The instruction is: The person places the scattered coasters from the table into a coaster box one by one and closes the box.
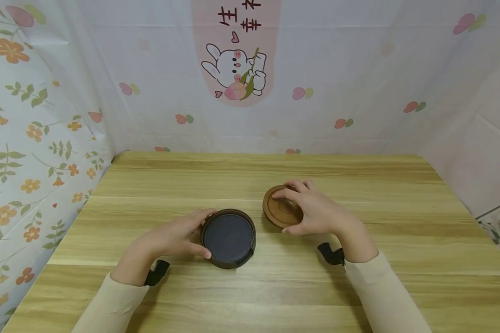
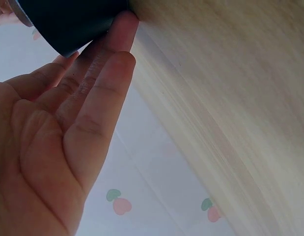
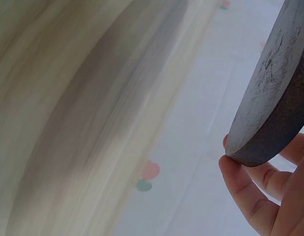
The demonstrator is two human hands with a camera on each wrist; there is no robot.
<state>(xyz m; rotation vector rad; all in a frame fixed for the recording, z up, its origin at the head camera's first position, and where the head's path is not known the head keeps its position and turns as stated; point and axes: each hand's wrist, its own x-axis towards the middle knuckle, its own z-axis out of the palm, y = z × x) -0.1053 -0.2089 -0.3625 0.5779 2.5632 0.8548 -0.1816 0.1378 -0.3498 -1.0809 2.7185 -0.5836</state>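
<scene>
A round black coaster holder with dark leather-like coasters in it stands on the wooden table. My left hand holds its left side, thumb at the near rim and fingers along the far side. In the left wrist view, fingertips lie against the dark wall of the holder. To the right, my right hand grips a round brown lid with a raised knob by its edge. The right wrist view shows the worn, flat underside of the lid tilted off the table, fingers at its rim.
The wood-grain table reaches back to a white cloth printed with a rabbit and hearts. A floral cloth hangs along the left side. Black wrist mounts sit under both wrists.
</scene>
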